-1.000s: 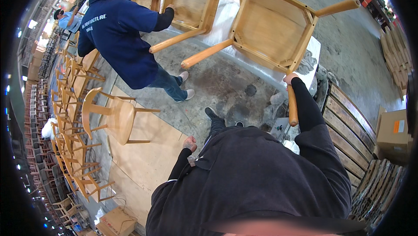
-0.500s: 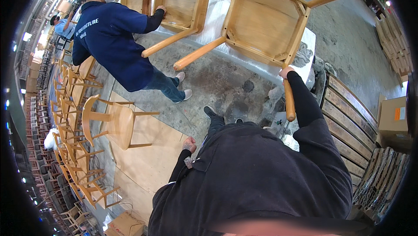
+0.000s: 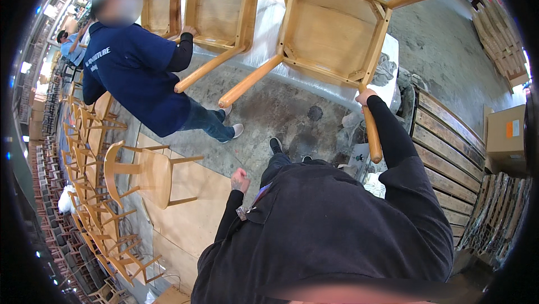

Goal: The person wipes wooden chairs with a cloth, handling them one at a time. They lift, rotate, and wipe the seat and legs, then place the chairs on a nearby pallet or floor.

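A light wooden chair point(image 3: 331, 32) lies tipped on a wrapped white work surface point(image 3: 266, 23), its underside facing me and its legs pointing outward. My right hand point(image 3: 366, 97) is closed around the near right leg of that chair, close to where it joins the seat frame. Low at my left side, my left hand point(image 3: 240, 180) hangs in the air with its fingers curled in, and nothing shows in it. Beside this chair on the left lies another upturned chair point(image 3: 219, 12), with a co-worker's hand point(image 3: 188, 30) on its frame.
A co-worker in a navy shirt point(image 3: 132, 74) stands ahead on the left. An upright wooden chair point(image 3: 154, 175) stands on a flat board point(image 3: 193, 220), with rows of chairs beyond. On my right are a slatted wooden platform point(image 3: 443, 147) and a cardboard box point(image 3: 505, 130).
The view has shifted slightly. My left hand has risen a little, while my right hand keeps its hold on the chair leg. The co-worker's head has turned more toward me.
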A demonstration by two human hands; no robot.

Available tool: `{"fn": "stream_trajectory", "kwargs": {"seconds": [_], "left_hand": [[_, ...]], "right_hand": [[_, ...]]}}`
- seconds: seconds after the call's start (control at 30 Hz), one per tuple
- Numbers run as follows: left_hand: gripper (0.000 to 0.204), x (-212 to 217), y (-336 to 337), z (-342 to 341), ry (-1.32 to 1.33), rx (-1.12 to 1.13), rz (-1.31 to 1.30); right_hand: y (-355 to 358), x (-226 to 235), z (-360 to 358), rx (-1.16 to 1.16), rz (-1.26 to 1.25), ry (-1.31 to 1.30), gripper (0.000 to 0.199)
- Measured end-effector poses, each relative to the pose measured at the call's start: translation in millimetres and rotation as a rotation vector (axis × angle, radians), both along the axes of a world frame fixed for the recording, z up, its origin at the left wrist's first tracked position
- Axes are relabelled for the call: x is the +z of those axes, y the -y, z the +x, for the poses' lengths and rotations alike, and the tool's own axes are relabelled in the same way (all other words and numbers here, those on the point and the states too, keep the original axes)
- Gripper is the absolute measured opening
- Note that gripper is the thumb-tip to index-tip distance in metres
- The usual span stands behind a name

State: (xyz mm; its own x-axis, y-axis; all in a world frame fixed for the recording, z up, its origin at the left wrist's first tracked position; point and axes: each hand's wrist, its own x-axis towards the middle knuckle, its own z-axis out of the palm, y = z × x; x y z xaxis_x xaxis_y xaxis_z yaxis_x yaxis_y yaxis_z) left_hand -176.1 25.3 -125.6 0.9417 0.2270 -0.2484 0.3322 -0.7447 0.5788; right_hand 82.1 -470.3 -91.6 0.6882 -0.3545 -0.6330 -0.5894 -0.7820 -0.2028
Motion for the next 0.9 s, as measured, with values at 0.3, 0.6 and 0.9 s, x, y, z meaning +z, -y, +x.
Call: {"fn": "stream_trajectory", "kwargs": {"seconds": [0.3,0.6,0.9], "left_hand": [[0.038,110,6,167,0.543,0.305,-1.059],[0.044,159,9,242,0.273,-0.463,-0.138],[0.049,163,1,249,0.154,-0.639,-0.107]], "right_hand": [[-5,5,-1,0.049,0.003,0.047,0.027],[-32,38,4,-0.118,-0.068,-0.083,0.033],[-40,33,9,0.000,-0.405,-0.122,0.042]]}}
